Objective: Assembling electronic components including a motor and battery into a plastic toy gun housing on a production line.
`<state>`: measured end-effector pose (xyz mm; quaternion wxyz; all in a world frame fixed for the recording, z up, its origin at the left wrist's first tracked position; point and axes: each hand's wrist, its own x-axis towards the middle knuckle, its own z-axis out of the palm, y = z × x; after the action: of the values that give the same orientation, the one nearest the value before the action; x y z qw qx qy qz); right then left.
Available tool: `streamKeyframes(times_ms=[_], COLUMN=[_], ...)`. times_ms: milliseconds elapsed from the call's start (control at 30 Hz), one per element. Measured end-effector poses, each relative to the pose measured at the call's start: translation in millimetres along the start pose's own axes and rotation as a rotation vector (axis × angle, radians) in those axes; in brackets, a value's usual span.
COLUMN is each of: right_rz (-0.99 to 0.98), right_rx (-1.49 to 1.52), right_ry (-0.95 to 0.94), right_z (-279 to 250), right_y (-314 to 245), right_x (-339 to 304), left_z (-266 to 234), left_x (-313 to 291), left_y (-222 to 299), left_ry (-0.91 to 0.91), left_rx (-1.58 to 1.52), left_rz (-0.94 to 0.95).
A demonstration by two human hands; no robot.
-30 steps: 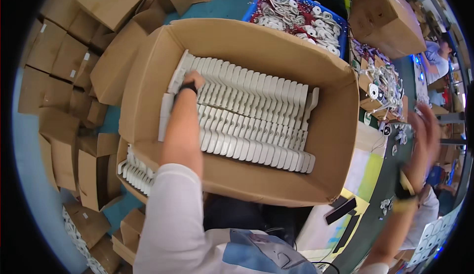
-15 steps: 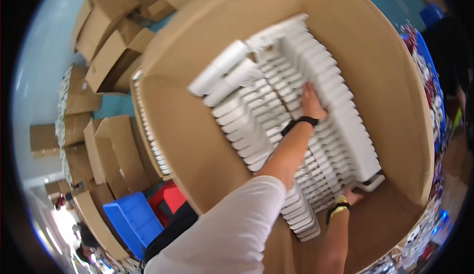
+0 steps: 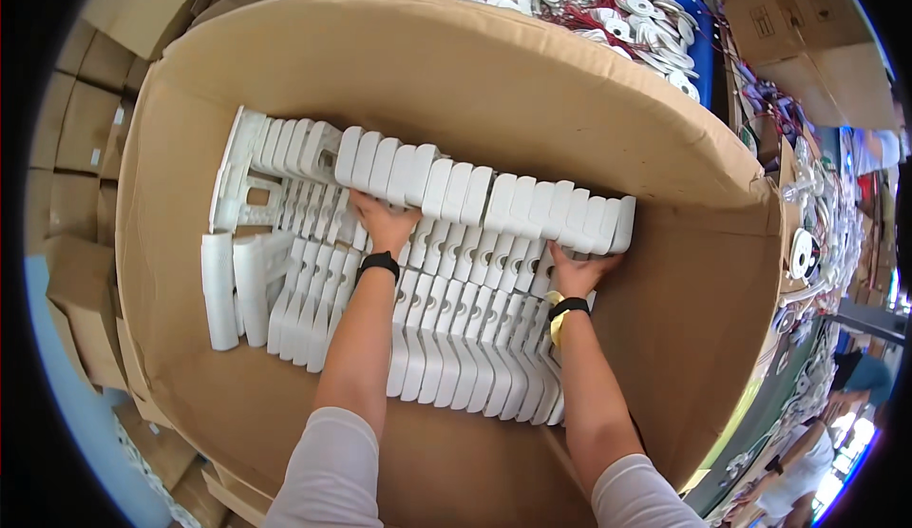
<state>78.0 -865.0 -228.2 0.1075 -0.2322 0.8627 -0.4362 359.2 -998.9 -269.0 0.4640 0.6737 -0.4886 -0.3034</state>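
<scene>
Here's the near row of white parts (image 3: pixel 475 376), inside the big carton (image 3: pixel 427 62); past it, left hand (image 3: pixel 385 222) and right hand (image 3: pixel 581 269), partly curled, grip the far row (image 3: pixel 456 191), some fingertips hidden! Beyond the carton, a blue bin (image 3: pixel 704 53).

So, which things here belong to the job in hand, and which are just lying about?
In the work:
left hand
right hand
white plastic parts they touch
big cardboard box holding those

Apparently lying about:
blue bin
white discs in it
cardboard boxes at left
</scene>
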Motion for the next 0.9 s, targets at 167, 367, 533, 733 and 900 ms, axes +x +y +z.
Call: streamKeyframes(times_ms=[167,367,533,733,900], right_rz=[0.077,-0.035,0.032,0.006,0.031], right_rx=[0.313,0.045,-0.038,0.109,0.199], right_ry=[0.028,0.131,0.116,0.181,0.2], right_z=[20.1,27.1,23.1,6.3,-29.8], right_y=[2.7,16.6,16.4,-28.8,-111.9], right_x=[-5.4,2.4,-1.2,-15.4,-26.2], left_z=[3.1,12.9,7.9,-17.3,-73.5], left_x=[-3.1,-6.5,-14.3,2.4,30.6], left_y=[-7.8,17.0,30.4,74.3,113.8], left_ry=[-0.03,0.1,0.117,0.128,0.141], left_rx=[0.507,0.29,0.149,0.144,0.031], left_rz=[0.186,0.117,0.01,0.177,0.227])
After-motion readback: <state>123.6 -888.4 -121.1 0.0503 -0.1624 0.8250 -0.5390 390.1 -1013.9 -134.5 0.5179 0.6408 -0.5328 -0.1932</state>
